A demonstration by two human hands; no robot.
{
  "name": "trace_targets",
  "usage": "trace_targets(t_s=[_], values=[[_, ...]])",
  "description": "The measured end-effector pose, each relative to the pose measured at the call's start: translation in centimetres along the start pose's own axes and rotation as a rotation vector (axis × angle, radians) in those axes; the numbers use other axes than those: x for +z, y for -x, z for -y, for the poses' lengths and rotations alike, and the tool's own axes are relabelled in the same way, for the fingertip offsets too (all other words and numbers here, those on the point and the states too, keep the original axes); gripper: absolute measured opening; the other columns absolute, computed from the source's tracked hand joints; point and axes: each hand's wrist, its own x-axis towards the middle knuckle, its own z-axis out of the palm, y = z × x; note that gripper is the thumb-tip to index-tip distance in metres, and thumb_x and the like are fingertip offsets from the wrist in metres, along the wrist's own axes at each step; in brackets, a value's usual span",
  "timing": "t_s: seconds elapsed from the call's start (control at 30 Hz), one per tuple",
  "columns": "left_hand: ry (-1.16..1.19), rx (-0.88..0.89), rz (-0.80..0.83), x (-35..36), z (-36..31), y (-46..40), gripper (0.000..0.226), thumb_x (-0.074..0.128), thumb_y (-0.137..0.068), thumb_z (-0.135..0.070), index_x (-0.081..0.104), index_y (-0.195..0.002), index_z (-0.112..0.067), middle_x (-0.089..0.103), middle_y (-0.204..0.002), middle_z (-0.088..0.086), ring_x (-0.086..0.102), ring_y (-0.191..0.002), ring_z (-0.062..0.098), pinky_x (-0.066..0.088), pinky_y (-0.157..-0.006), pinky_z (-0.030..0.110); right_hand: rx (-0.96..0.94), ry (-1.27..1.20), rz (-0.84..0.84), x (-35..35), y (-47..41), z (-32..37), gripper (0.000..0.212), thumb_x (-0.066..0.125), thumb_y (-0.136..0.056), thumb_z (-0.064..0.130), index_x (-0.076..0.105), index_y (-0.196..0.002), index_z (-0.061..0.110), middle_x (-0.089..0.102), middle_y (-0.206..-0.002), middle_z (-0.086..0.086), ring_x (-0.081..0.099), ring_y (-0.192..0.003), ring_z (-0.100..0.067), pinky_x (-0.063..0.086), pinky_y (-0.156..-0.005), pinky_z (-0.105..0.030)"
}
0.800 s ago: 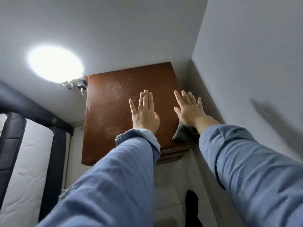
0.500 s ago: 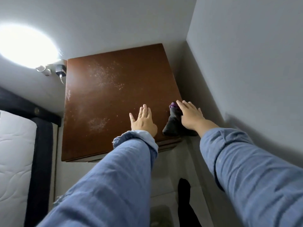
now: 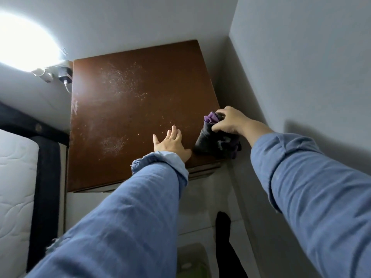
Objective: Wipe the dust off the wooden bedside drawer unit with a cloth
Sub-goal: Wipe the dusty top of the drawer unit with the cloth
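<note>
One dust-speckled brown wooden bedside drawer unit (image 3: pixel 130 117) carries one crumpled dark-grey-and-purple cloth (image 3: pixel 216 141) at its near right corner, pinched by the right hand (image 3: pixel 228 122); the left hand (image 3: pixel 170 144) lies flat beside it.

The drawer unit (image 3: pixel 130 109) was reddish-brown, flecked with pale dust. The cloth (image 3: pixel 215 142) was dark grey with purple folds. Both sleeves (image 3: pixel 321 193) were faded blue denim. The mattress (image 3: pixel 14 177) was white and quilted, edged in black. The walls (image 3: pixel 301 57) were grey-white.

Dusty brown wooden drawer unit top (image 3: pixel 128 109), dark cloth (image 3: pixel 215 142) on its near right corner
</note>
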Motion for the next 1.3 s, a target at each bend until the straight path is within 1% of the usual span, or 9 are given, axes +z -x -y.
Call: trace_targets(t_s=[0.07,0.2,0.3,0.4,0.53,0.73,1.0,1.1,1.3], values=[[-0.003,-0.002,0.018,-0.2,0.0,0.1,0.078,0.039,-0.091,-0.046,0.003,-0.153,-0.016,-0.007,-0.162,-0.002,-0.001,-0.149,0.014,-0.004,-0.116,0.058,0.035,-0.084,0.011,-0.7,-0.2,0.5,0.034,0.064,-0.076,0.016,0.058,-0.109,0.007,0.058,-0.109,-0.013,0.055,-0.103,-0.031,0.044,-0.083,-0.035],[-0.004,0.006,0.031,-0.6,0.0,0.1,0.077,0.038,-0.092,-0.047,0.003,-0.154,-0.017,-0.007,-0.162,-0.003,0.000,-0.149,0.013,-0.005,-0.116,0.059,0.073,-0.181,0.036,-0.9,-1.0,0.3,0.034,0.057,-0.079,0.006,0.048,-0.110,0.014,0.054,-0.092,-0.007,0.054,-0.089,-0.027,0.042,-0.074,-0.030],[-0.006,0.009,0.021,-0.6,0.0,0.1,0.078,0.039,-0.091,-0.049,0.004,-0.154,-0.018,-0.007,-0.162,-0.003,-0.001,-0.149,0.013,-0.005,-0.115,0.059,-0.027,-0.029,-0.185,-0.2,-1.5,-0.2,0.048,0.053,-0.078,0.001,0.046,-0.121,0.021,0.059,-0.105,-0.009,0.057,-0.093,-0.030,0.045,-0.072,-0.032],[-0.011,0.012,0.018,-0.6,0.0,0.1,0.079,0.038,-0.090,-0.050,0.003,-0.154,-0.018,-0.008,-0.162,-0.004,-0.001,-0.149,0.012,-0.006,-0.115,0.060,-0.165,0.199,-0.429,1.4,-0.7,-0.2,0.045,0.054,-0.079,0.001,0.050,-0.120,0.019,0.059,-0.105,-0.011,0.055,-0.093,-0.033,0.045,-0.070,-0.037],[-0.001,0.008,0.016,-0.6,-0.1,0.2,0.079,0.037,-0.089,-0.050,0.005,-0.154,-0.019,-0.006,-0.162,-0.004,0.000,-0.149,0.012,-0.006,-0.115,0.060,-0.395,0.361,-0.550,5.4,1.5,-0.8,0.038,0.059,-0.075,0.002,0.055,-0.111,0.014,0.062,-0.106,-0.005,0.053,-0.099,-0.033,0.045,-0.070,-0.041],[0.031,0.008,0.012,-0.6,0.0,0.2,0.078,0.038,-0.087,-0.047,0.006,-0.154,-0.019,-0.006,-0.162,-0.005,-0.001,-0.149,0.010,-0.007,-0.115,0.059,-0.449,0.456,-0.489,8.5,2.4,-3.6,0.051,0.071,-0.068,0.024,0.051,-0.114,0.018,0.062,-0.116,-0.002,0.053,-0.103,-0.033,0.049,-0.077,-0.042],[0.017,-0.022,0.056,-0.8,-0.3,0.3,0.080,0.038,-0.087,-0.047,0.004,-0.154,-0.019,-0.008,-0.162,-0.005,-0.002,-0.149,0.011,-0.007,-0.115,0.060,-0.481,0.621,-0.521,8.2,0.5,-3.9,0.047,0.073,-0.069,0.005,0.060,-0.114,0.010,0.066,-0.113,-0.009,0.061,-0.082,-0.035,0.054,-0.071,-0.043],[0.042,-0.055,0.056,-1.1,-0.7,0.4,0.079,0.038,-0.087,-0.044,0.006,-0.153,-0.019,-0.007,-0.162,-0.005,-0.001,-0.149,0.011,-0.007,-0.114,0.061,-0.528,0.532,-0.445,7.2,-0.1,-3.6,0.043,0.069,-0.072,-0.002,0.061,-0.114,0.005,0.066,-0.111,-0.012,0.060,-0.083,-0.038,0.056,-0.061,-0.044],[0.118,-0.103,0.098,-1.8,-1.7,0.2,0.076,0.037,-0.088,-0.043,0.008,-0.154,-0.019,-0.007,-0.162,-0.006,0.000,-0.149,0.012,-0.007,-0.114,0.061,-0.310,0.231,-0.265,3.6,-2.1,-2.8,0.043,0.051,-0.085,0.009,0.052,-0.129,0.011,0.064,-0.120,-0.014,0.059,-0.106,-0.037,0.048,-0.085,-0.040]])
